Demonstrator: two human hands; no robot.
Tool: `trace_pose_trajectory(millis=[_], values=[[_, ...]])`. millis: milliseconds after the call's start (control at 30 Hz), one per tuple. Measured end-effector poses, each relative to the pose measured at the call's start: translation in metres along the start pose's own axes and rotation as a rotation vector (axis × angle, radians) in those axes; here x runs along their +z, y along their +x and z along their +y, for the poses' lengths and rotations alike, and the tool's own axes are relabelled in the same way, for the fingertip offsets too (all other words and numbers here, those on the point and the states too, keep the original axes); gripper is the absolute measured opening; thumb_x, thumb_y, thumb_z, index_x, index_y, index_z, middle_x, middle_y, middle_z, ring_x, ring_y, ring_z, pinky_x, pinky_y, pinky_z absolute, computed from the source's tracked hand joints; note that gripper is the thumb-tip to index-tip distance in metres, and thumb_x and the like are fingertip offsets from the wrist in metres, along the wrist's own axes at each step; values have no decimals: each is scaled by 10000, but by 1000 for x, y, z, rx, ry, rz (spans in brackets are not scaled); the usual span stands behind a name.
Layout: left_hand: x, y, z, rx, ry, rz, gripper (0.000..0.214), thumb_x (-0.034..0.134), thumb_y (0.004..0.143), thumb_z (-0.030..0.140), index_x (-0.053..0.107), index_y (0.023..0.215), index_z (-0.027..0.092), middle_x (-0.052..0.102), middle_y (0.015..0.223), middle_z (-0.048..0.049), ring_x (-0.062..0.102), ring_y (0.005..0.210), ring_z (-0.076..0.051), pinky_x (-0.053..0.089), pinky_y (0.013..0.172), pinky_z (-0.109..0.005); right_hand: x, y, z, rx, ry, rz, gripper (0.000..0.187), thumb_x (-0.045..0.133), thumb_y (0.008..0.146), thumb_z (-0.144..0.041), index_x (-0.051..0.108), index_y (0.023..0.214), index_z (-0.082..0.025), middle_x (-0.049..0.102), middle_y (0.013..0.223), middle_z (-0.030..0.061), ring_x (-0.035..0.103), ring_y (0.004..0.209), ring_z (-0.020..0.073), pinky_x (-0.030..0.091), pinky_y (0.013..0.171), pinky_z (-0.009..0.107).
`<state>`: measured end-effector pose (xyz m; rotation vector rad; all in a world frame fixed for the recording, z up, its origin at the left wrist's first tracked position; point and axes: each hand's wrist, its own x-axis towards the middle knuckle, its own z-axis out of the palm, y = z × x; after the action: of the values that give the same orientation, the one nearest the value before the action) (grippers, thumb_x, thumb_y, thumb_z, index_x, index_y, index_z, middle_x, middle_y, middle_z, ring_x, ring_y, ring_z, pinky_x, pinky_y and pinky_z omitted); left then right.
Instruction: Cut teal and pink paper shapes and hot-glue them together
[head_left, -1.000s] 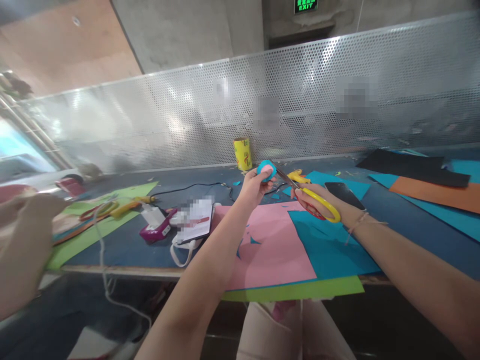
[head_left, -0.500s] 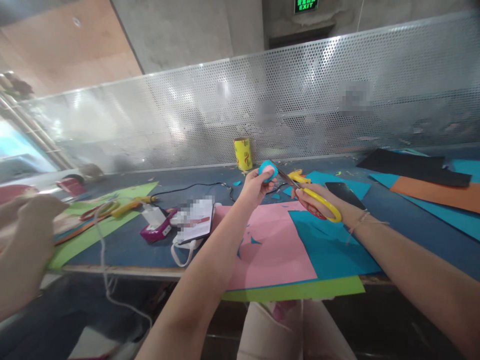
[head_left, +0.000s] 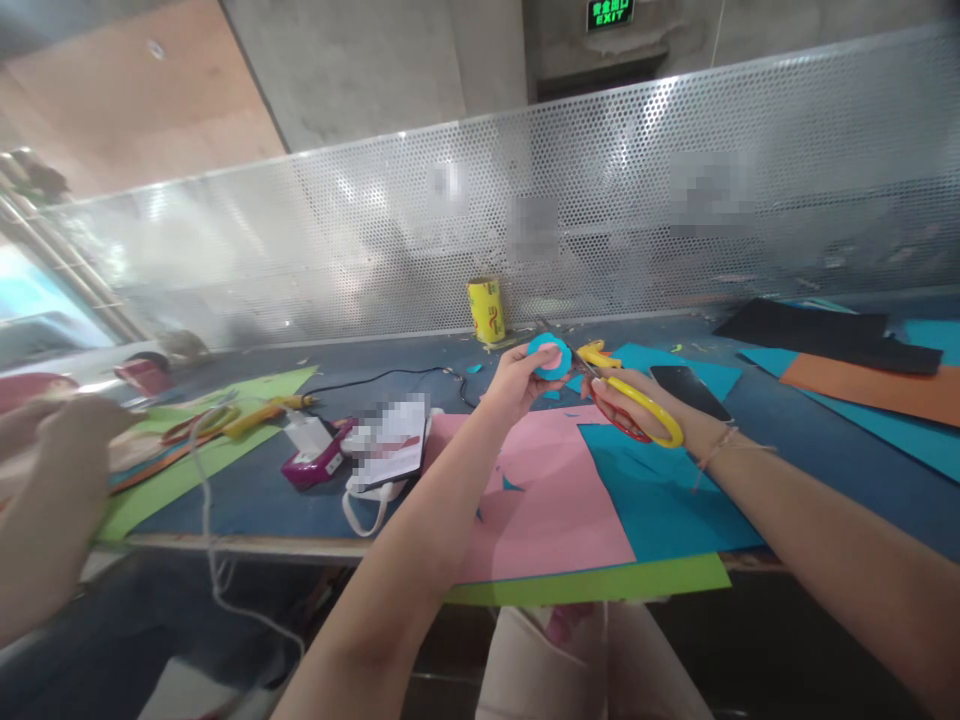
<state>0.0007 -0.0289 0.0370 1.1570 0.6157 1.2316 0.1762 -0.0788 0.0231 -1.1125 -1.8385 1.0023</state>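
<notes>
My left hand [head_left: 517, 378] pinches a small round teal paper piece [head_left: 547, 356] and holds it up above the table. My right hand [head_left: 626, 400] grips yellow-handled scissors [head_left: 637, 408], whose blades point left and up and meet the edge of the teal piece. Below both hands lie a pink sheet [head_left: 544, 500], a teal sheet [head_left: 652, 490] and a green sheet [head_left: 600, 578] stacked on the blue table [head_left: 285, 500].
A yellow tape roll [head_left: 486, 309] stands by the perforated metal screen [head_left: 525, 210]. A phone [head_left: 390, 445], a purple device [head_left: 311, 462] and a white cable [head_left: 206, 520] lie left of the sheets. Black, orange and teal sheets [head_left: 870, 375] lie right. Another person's hand [head_left: 45, 480] is at far left.
My left hand has lowered slightly and turned the teal piece, so its round face now shows more. The scissors stay at its edge.
</notes>
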Motion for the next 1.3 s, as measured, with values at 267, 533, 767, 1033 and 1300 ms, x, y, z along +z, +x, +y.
trace_pose_trajectory(millis=[267,533,767,1033,1300], values=[[-3,1,-2,30,-6,-41,235,753,594,265,576,677,134,550,562,16,529,472,-79,437,428,-184,2,1,-3,12,3,34,439,499,770,-637,495,737,-200,407,442,-58,331,317,71,271,304,211],[-2,1,-2,2,-2,-25,279,767,589,302,563,668,130,535,549,24,545,496,-85,471,482,-203,6,1,-2,-13,16,44,442,455,818,-622,444,672,-205,420,429,-54,350,307,70,276,307,215],[-3,2,-3,3,1,-50,296,769,590,324,559,655,127,546,546,18,534,475,-79,444,433,-184,7,0,-1,-19,6,61,429,452,831,-602,453,678,-202,425,433,-55,345,303,64,273,303,206],[-5,3,-4,17,-6,-65,299,772,586,318,556,657,124,536,532,29,527,456,-71,438,427,-176,10,1,-8,37,28,108,395,485,790,-593,472,739,-201,371,390,-80,304,268,67,248,268,196],[-6,5,-4,25,15,-69,284,771,581,302,563,662,127,525,531,32,506,447,-60,413,413,-171,10,5,-2,-7,89,33,452,464,787,-655,488,791,-203,397,408,-70,302,279,60,276,297,212]])
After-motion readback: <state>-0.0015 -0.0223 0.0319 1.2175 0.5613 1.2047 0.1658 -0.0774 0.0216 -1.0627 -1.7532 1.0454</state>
